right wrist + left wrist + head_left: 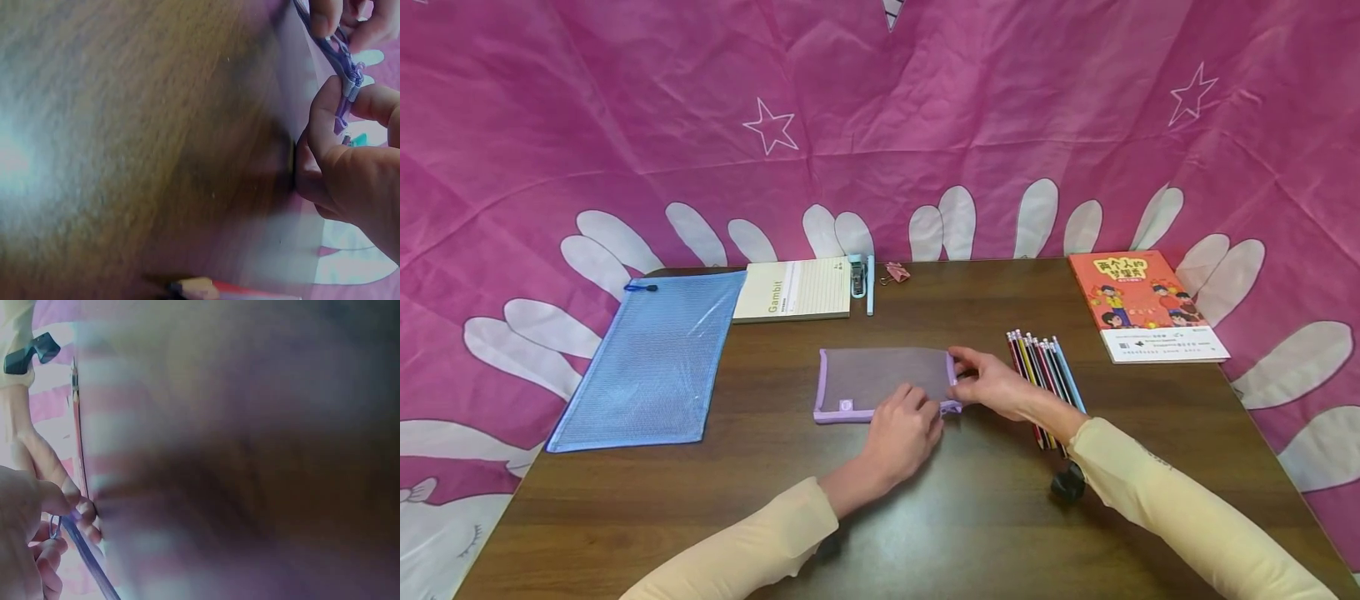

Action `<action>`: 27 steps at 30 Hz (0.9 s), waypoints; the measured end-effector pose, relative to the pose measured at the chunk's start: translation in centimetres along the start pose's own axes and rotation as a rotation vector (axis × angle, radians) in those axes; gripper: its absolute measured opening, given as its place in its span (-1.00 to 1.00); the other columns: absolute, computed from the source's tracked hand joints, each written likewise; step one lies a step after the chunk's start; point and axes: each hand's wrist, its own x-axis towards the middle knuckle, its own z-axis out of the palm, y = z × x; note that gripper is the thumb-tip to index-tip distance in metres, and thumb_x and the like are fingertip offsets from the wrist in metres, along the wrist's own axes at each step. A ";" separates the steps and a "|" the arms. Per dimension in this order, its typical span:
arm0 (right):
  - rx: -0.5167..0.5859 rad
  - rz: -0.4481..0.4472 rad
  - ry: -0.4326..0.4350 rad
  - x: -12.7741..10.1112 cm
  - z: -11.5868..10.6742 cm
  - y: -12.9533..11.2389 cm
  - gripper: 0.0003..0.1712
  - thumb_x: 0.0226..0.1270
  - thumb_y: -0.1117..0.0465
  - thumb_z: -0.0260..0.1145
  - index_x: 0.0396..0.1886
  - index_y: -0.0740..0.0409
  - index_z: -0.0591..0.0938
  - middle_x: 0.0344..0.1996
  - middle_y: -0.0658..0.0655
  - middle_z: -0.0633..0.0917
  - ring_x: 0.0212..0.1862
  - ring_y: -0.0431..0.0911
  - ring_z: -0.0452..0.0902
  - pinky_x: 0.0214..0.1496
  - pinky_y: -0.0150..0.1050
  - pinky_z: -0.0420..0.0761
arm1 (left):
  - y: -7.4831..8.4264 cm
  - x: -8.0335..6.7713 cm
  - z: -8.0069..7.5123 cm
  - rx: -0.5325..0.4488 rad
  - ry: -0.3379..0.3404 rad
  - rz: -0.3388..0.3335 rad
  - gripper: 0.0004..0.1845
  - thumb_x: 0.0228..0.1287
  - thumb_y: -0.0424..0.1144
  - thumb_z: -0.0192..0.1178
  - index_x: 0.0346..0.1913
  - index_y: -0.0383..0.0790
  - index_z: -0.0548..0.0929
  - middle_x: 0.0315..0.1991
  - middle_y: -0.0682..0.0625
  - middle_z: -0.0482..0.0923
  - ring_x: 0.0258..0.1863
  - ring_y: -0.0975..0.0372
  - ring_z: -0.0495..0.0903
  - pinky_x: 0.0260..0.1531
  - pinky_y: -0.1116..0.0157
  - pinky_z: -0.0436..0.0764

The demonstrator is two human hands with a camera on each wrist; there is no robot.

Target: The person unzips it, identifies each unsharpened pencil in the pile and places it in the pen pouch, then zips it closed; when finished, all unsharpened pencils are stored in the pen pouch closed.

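A purple mesh pouch (880, 379) lies flat in the middle of the brown table (970, 517). Its right end is pinched by the right hand (996, 385), the zipper pull (347, 87) being held between thumb and forefinger. The pouch's near edge is gripped by the curled fingers of the left hand (904, 432). A row of coloured pencils (1045, 371) is laid just beside the right hand.

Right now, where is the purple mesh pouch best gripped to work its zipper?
At its right end, from the right: the purple mesh pouch lies flat, and the right hand pinches the zipper pull there while the left hand holds the near edge.
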 end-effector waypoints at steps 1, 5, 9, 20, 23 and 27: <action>-0.006 0.003 -0.003 0.0 -0.1 0.0 -0.06 0.21 0.51 0.30 0.51 0.50 0.03 0.14 0.50 0.34 0.02 0.14 0.42 -0.11 -0.27 0.59 | -0.1 -0.1 -0.1 0.001 -0.003 -0.006 -0.86 0.02 -0.24 0.48 -0.41 -0.18 0.72 -0.40 0.01 0.56 -0.34 0.17 0.54 -0.44 0.26 0.62; -0.012 0.006 -0.011 -0.1 -0.6 -0.1 -0.06 0.22 0.51 0.30 0.52 0.48 0.03 0.17 0.50 0.32 0.05 0.15 0.42 -0.11 -0.28 0.59 | -1.0 -0.7 -0.8 -0.003 -0.010 -0.031 -0.87 -0.01 -0.26 0.49 -0.42 -0.19 0.72 -0.40 -0.01 0.57 -0.34 0.15 0.55 -0.44 0.24 0.63; -0.010 0.001 -0.022 -0.1 -1.0 0.0 -0.06 0.23 0.52 0.30 0.52 0.48 0.03 0.17 0.50 0.31 0.03 0.16 0.41 -0.12 -0.28 0.60 | -2.2 -1.6 -1.5 -0.032 -0.021 -0.043 -0.88 -0.02 -0.32 0.48 -0.43 -0.24 0.72 -0.41 -0.04 0.57 -0.33 0.11 0.56 -0.37 0.20 0.65; -0.066 0.014 -0.029 -0.2 -2.0 -0.3 -0.05 0.26 0.52 0.29 0.54 0.46 -0.01 0.21 0.49 0.27 0.04 0.17 0.41 -0.12 -0.26 0.61 | -5.5 -4.2 -3.7 -0.050 -0.063 -0.115 -0.88 -0.07 -0.42 0.46 -0.43 -0.29 0.72 -0.43 -0.06 0.57 -0.35 0.09 0.54 -0.37 0.18 0.64; -0.072 0.009 -0.035 -0.2 -2.2 -0.3 -0.05 0.26 0.53 0.28 0.53 0.48 -0.02 0.21 0.50 0.26 0.04 0.18 0.40 -0.12 -0.27 0.60 | -6.3 -4.9 -4.3 -0.037 -0.066 -0.140 -0.87 -0.09 -0.43 0.45 -0.43 -0.28 0.71 -0.43 -0.06 0.57 -0.37 0.09 0.52 -0.38 0.18 0.63; -0.076 0.003 -0.033 -0.2 -2.5 -0.1 -0.06 0.25 0.54 0.27 0.53 0.49 -0.01 0.18 0.49 0.27 0.01 0.15 0.40 -0.15 -0.31 0.59 | -7.4 -6.0 -5.3 -0.013 -0.075 -0.190 -0.87 -0.10 -0.45 0.46 -0.43 -0.31 0.72 -0.44 -0.06 0.56 -0.39 0.09 0.49 -0.41 0.19 0.61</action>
